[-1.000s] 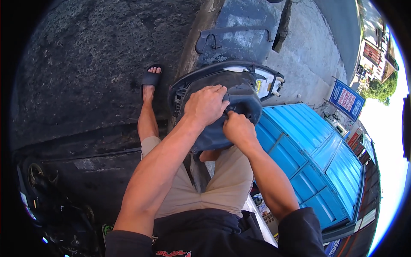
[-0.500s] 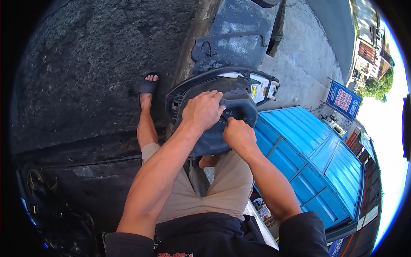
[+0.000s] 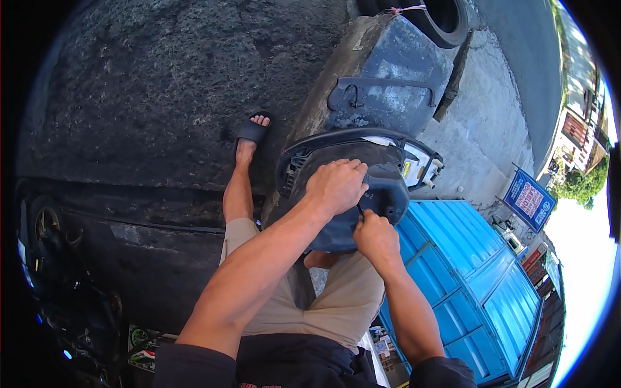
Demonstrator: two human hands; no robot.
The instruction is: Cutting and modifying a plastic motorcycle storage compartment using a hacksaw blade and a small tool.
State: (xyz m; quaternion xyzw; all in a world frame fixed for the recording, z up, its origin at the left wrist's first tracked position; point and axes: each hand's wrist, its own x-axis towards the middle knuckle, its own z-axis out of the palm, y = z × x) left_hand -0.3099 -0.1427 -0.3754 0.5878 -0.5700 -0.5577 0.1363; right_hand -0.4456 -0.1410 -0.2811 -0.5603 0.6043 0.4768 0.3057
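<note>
A black scooter seat (image 3: 333, 233), with plastic and metal fittings along its far side, lies in front of me between my knees. My left hand (image 3: 335, 184) is on top of it, fingers bent and pressed together around part of the black material. Just below and right of it, my right hand (image 3: 376, 236) is closed on a thin dark tool (image 3: 362, 208) pointing up toward my left fingers; its tip is hard to make out.
A long dark bracket (image 3: 388, 83) lies on a grey ledge. Beyond are a tire (image 3: 440, 19) with pink string and a concrete pavement (image 3: 485, 116). A blue metal truck box (image 3: 466, 265) stands right, near a banner (image 3: 527, 200); a dark motorcycle (image 3: 65, 278) is lower left.
The view has shifted, bringing the tire further in. My right hand has moved slightly down from my left, exposing more of the thin dark tool between them.
</note>
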